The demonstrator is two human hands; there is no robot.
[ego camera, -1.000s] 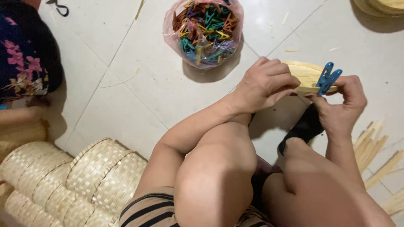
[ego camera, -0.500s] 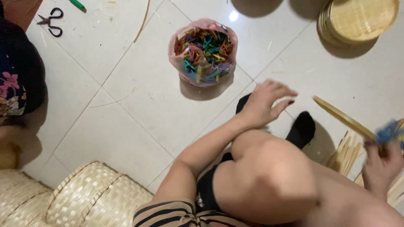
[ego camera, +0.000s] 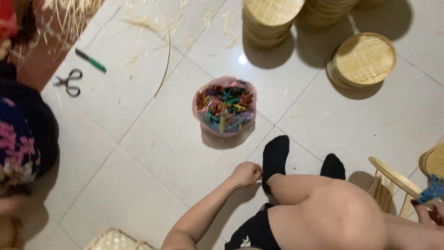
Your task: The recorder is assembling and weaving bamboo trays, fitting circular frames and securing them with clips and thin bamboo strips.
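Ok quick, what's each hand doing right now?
Left hand: closed, empty, beside the black sock.
Right hand: pinching a blue clothes peg on a bamboo strip.

— What are we wearing down here?

— Black socks [ego camera: 275,157] on both feet, and black shorts [ego camera: 252,234] with a small white mark near the hem. Our legs are bare from the shorts down to the socks.

— And the arms?

— Bare, no sleeves in sight. Dark red polish shows on the nails of our right hand [ego camera: 428,210]. Our left hand [ego camera: 246,174] wears nothing we can make out.
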